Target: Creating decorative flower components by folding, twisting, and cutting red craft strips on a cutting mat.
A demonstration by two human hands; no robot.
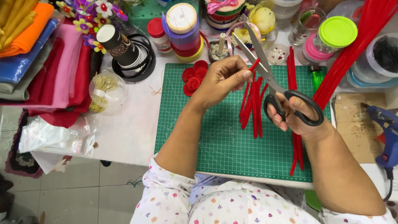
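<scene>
The left hand (222, 79) pinches the top ends of a bunch of red pipe cleaners (252, 105), its grip clamped on them above the green cutting mat (215, 141). The right hand (292, 116) is closed through the black handles of scissors (269, 79), blades apart at the pinch. The stems look light, soft and bendable, best held near the cut. Finished red rosettes (194, 76) lie close by on the counter (128, 124).
</scene>
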